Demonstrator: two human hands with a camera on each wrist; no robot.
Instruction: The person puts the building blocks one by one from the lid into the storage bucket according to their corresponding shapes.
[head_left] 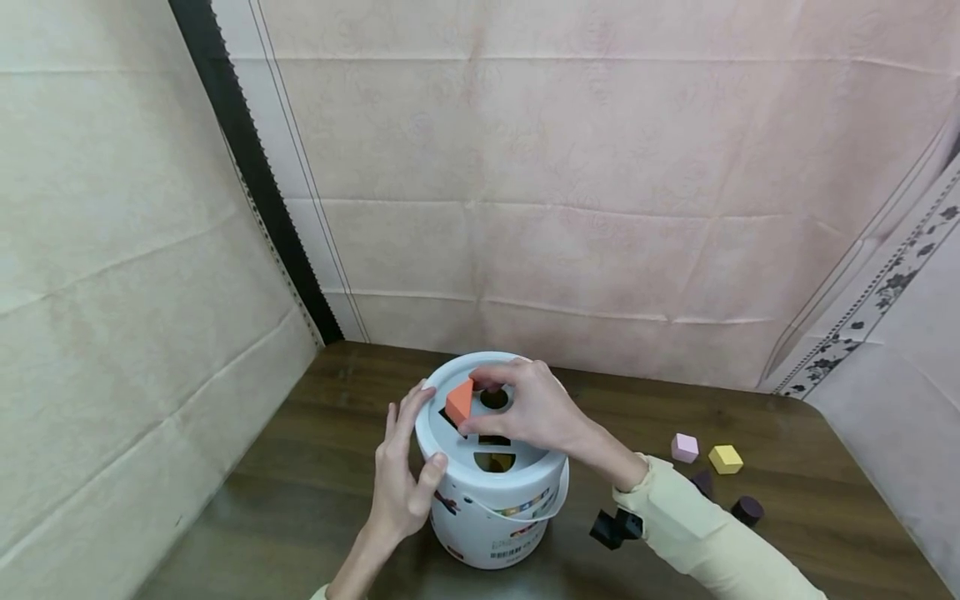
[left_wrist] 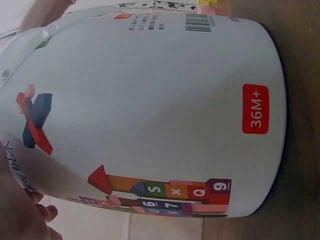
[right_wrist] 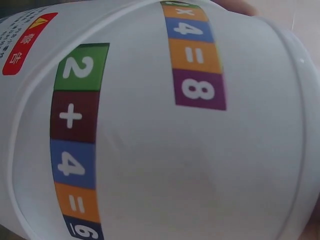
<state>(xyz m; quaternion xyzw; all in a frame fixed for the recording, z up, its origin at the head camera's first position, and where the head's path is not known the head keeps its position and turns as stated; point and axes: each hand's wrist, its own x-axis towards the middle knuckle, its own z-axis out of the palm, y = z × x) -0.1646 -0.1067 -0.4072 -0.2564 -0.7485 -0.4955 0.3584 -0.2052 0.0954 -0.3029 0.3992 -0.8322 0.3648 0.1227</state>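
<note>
Bucket [head_left: 483, 540], white under a pale blue lid [head_left: 463, 454] with cut-out openings, stands upright on the wooden table [head_left: 300, 492]. On top of the bucket, my right hand [head_left: 536, 406] pinches an orange block [head_left: 459, 402] between thumb and fingers, at the opening on the bucket's left; I cannot tell whether any of it is inside. My left hand [head_left: 401, 475] rests against the bucket's left side, fingers extended along the rim. Well right of the bucket lie a pink block [head_left: 685, 447], a yellow block [head_left: 725, 459] and a dark cylinder [head_left: 747, 510], plus a dark block [head_left: 702, 482] partly hidden by my sleeve [head_left: 697, 529].
</note>
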